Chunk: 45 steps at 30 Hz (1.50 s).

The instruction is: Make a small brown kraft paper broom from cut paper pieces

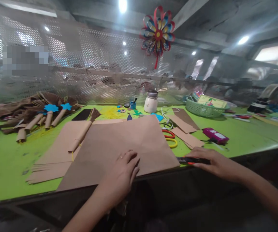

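Note:
A large sheet of brown kraft paper [119, 138] lies over the front of the green table, its near edge at the table's edge. My left hand [123, 172] rests on the sheet, palm down, fingers loosely bent, holding nothing. At the sheet's right corner, my right hand [208, 161] is closed around a slim black-and-orange tool [189, 160]; its exact kind is unclear. The tool's tip is close to the paper's corner. Left of the sheet, more brown paper [52, 151] is stacked, with a rolled paper piece [83, 135] with a fringed end on top.
Scissors [171, 142] with red and yellow handles lie right of the sheet, near brown paper strips [187, 137] and a purple device [215, 135]. Behind stand a white bottle [150, 102] and a green basket [201, 108]. Fringed paper rolls [49, 119] are piled at left.

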Tool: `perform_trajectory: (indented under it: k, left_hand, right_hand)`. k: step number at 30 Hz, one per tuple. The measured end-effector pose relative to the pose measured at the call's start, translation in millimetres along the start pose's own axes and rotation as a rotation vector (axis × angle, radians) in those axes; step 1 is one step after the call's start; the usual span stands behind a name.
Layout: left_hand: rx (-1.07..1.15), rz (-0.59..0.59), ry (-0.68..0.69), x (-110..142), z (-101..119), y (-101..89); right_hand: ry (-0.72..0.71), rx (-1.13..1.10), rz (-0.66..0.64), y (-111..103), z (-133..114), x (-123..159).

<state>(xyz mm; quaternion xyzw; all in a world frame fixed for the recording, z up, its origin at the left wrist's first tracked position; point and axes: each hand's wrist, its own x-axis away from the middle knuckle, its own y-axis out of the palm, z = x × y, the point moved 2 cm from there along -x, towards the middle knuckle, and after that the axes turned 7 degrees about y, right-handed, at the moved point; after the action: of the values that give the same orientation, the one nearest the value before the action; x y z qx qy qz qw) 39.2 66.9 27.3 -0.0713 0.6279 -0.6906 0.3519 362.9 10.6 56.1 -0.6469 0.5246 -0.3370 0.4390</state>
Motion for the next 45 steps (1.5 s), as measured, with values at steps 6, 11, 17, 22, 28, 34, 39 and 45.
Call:
perform_trajectory:
  k: [6,11,17,22,28,34,39,45]
  left_hand:
    - [-0.074,-0.096,0.031,-9.2,3.2,-7.1]
    - [0.041,-0.126,0.244,-25.0,17.8,-18.4]
    - [0.283,-0.096,0.304,-37.8,15.6,-0.3]
    - [0.319,-0.102,0.307,-40.0,8.1,7.6]
    - [0.271,-0.165,0.337,-43.4,13.1,2.0]
    - [0.284,-0.147,0.328,-44.1,12.4,2.7]
    - [0.281,-0.137,0.322,-44.4,11.0,6.2]
    - [0.264,-0.14,0.326,-43.5,10.8,7.8]
  right_hand:
    - [0.005,0.013,-0.018,1.3,-5.6,18.9]
    - [0.001,0.005,-0.005,2.5,-8.7,24.0]
    - [0.018,0.033,0.021,11.3,-11.6,35.3]
    - [0.014,0.016,0.035,18.8,-10.6,39.6]
    - [0.021,-0.045,0.046,18.0,-7.7,41.5]
    - [0.045,-0.103,0.031,18.4,-0.8,53.3]
    - [0.076,-0.087,0.043,21.6,-0.6,58.8]
    - [0.045,-0.061,0.061,19.9,-10.9,50.0]
